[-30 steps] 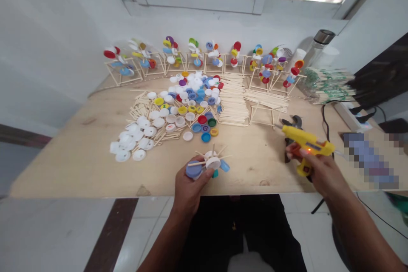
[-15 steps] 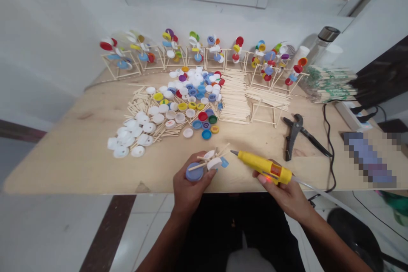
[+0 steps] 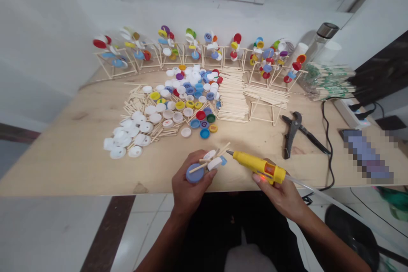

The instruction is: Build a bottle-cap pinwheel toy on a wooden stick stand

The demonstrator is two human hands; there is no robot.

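Observation:
Near the table's front edge, my left hand [image 3: 190,184] is closed around a small wheel of wooden sticks and bottle caps [image 3: 214,162]. A blue-violet cap [image 3: 195,173] sits on its near left side, with white caps and a light blue one further right. Bare stick ends point up and to the right. My right hand [image 3: 280,193] grips a yellow glue gun [image 3: 259,165] with a red light glowing by the thumb. Its nozzle points left and lies close to the stick ends; whether it touches them I cannot tell. A clear glue stick trails from its back.
Loose bottle caps [image 3: 180,105] and pierced white caps [image 3: 121,138] lie beyond my left hand. Wooden sticks [image 3: 232,97] are stacked mid-table. Finished cap wheels on stick frames [image 3: 195,46] line the wall. Pliers [image 3: 292,134], a power strip [image 3: 350,112] and its cord are at right.
The glue gun has moved slightly left, bringing its nozzle closer to the stick ends. My left hand keeps hold of the wheel, and the view has shifted a little.

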